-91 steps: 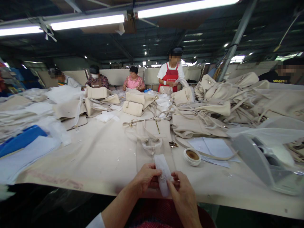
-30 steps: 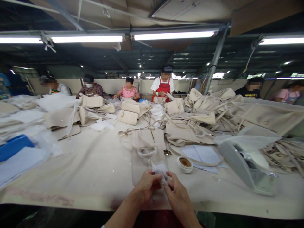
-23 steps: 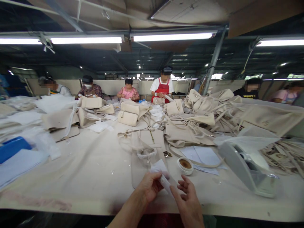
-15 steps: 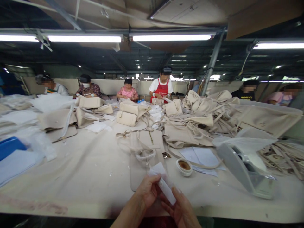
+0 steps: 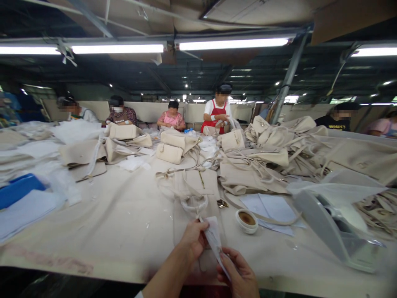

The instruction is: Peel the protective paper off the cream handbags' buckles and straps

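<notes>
Between my two hands is a folded strip of thin white paper (image 5: 213, 234), held at a slant. My left hand (image 5: 194, 240) pinches its upper left edge between thumb and fingers. Lower and to the right, my right hand (image 5: 238, 271) is closed on the strip's bottom end. Just beyond the hands a beige handbag (image 5: 206, 180) lies flat on the table, its straps spread out to the left. White wrapping (image 5: 194, 205) covers part of a curved handle on the bag. A small gold-coloured piece (image 5: 222, 203) lies at the bag's right side.
Right of my hands stand a round white tub (image 5: 247, 221) with brown contents and a grey tape dispenser (image 5: 336, 231). Pale sheets (image 5: 274, 211) lie behind the tub. A blue tray (image 5: 23, 188) is far left. Beige bags (image 5: 169, 153) pile up across the table; several people work beyond.
The white strip has turned steeper and looks more creased; my right hand has moved down and slightly right with its lower end. The view has shifted slightly left. A co-worker in a red apron has raised their hands.
</notes>
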Demonstrator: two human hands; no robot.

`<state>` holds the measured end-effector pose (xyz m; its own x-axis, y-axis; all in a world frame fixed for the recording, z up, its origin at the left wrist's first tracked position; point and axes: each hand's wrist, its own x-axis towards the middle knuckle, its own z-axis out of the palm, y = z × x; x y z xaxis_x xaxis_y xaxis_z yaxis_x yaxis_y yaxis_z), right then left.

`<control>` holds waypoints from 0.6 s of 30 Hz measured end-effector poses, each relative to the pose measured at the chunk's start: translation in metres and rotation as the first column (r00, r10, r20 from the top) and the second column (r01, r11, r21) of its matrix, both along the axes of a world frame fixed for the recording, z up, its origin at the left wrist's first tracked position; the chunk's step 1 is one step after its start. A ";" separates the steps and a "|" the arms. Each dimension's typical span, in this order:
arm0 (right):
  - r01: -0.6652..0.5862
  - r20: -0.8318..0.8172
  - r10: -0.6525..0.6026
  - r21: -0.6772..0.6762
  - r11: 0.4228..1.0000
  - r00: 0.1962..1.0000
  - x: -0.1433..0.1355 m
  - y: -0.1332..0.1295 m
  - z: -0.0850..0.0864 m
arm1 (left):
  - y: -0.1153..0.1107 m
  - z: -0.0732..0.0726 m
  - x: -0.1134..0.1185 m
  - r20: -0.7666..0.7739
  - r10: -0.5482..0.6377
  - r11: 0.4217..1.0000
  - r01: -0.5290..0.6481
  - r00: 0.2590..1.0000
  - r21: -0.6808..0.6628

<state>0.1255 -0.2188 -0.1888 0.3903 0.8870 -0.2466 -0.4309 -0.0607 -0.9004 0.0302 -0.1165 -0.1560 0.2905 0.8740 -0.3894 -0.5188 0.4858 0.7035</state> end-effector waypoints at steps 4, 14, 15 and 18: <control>0.042 0.051 -0.042 0.004 0.999 0.998 0.002 -0.002 -0.002 | 0.001 0.006 -0.009 -0.006 0.062 0.997 -0.062 0.998 -0.035; -0.131 0.353 0.079 0.125 0.983 0.932 0.006 -0.002 -0.013 | -0.030 0.008 -0.018 -0.015 -0.052 0.993 0.050 0.999 -0.104; -0.162 0.402 0.086 0.159 0.974 0.912 0.005 -0.003 -0.013 | -0.027 0.010 -0.014 -0.037 -0.015 0.993 0.010 0.999 -0.116; -0.224 0.518 0.076 0.231 0.947 0.852 0.001 -0.006 -0.013 | -0.017 0.014 -0.006 -0.071 0.056 0.989 -0.065 0.996 -0.133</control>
<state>0.1263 -0.2248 -0.2016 0.2501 0.9465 0.2040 0.0718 0.1920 -0.9788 0.0244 -0.1338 -0.1422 0.2076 0.8272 -0.5222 -0.5040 0.5479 0.6676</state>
